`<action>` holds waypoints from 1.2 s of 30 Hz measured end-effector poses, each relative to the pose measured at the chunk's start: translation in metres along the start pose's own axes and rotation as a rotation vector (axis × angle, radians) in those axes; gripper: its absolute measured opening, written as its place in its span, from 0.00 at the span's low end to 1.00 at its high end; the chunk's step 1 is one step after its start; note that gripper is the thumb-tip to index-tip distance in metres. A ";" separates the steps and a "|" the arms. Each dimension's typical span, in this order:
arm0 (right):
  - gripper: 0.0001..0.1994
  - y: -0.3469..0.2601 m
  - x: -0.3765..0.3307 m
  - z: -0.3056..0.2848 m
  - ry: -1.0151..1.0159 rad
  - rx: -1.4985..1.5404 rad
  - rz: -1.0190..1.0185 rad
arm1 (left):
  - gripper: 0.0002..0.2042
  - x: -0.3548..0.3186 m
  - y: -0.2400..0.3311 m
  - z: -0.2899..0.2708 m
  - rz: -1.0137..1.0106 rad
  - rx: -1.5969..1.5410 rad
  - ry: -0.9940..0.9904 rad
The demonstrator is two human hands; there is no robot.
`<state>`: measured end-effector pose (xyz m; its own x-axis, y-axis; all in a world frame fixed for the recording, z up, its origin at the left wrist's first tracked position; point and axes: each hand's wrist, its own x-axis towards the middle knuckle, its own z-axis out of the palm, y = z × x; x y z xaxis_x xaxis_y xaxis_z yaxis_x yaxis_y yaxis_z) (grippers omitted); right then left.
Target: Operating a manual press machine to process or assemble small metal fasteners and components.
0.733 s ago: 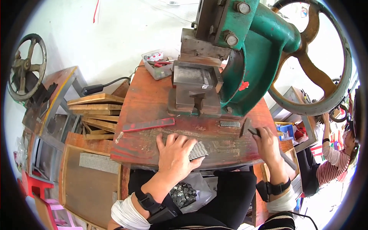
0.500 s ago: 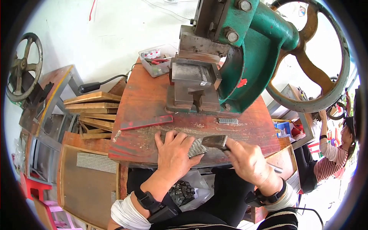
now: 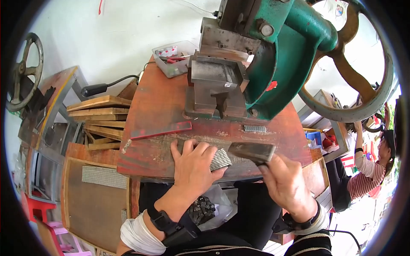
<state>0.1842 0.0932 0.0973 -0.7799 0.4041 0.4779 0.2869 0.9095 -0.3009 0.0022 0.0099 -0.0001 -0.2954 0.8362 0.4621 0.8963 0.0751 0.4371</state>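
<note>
My left hand [image 3: 193, 164] lies on the wooden bench top, its thumb and fingers bent around a small block of silvery metal pieces in tight rows [image 3: 221, 159]. The palm and fingers cover part of that block. In my right hand [image 3: 287, 181] is a hammer [image 3: 252, 151] with a dark oblong head, gripped by its handle. The head is raised just beside the block, to its right, and appears apart from it. A red bar [image 3: 161, 130] lies beyond my left fingers. Farther right lies a small ridged metal strip [image 3: 255, 128].
A green hand press [image 3: 294, 64] with a large wheel [image 3: 354, 113] stands on the bench [image 3: 149, 100]. Behind is a clear tool box [image 3: 165, 68]. Wooden trays [image 3: 100, 112] are stacked left, above a framed board [image 3: 96, 209]. Metal pieces [image 3: 200, 210] fill a bag below. Another person [image 3: 363, 183] works right.
The hammer has turned so its head shows longer and flatter, and my right hand has moved slightly right and down. My left hand stays on the block. The whole view has shifted slightly.
</note>
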 end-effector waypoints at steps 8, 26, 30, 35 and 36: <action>0.18 0.041 -0.017 0.001 -0.001 0.023 0.222 | 0.25 0.003 0.000 0.000 0.008 0.004 0.029; 0.35 0.064 0.013 0.050 -0.195 0.352 -0.154 | 0.34 -0.013 -0.022 -0.024 0.003 -0.105 -0.003; 0.38 0.067 0.027 0.066 -0.262 0.428 -0.234 | 0.28 -0.011 -0.021 -0.020 0.039 -0.117 -0.006; 0.33 0.072 0.024 0.086 -0.216 0.454 -0.190 | 0.26 -0.013 -0.024 -0.020 0.043 -0.116 0.019; 0.32 0.073 0.024 0.087 -0.209 0.439 -0.183 | 0.26 -0.012 -0.024 -0.018 0.042 -0.128 0.044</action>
<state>0.1381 0.1607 0.0147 -0.9028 0.1736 0.3936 -0.0897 0.8188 -0.5670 -0.0219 -0.0120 -0.0027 -0.2752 0.8122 0.5145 0.8596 -0.0319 0.5100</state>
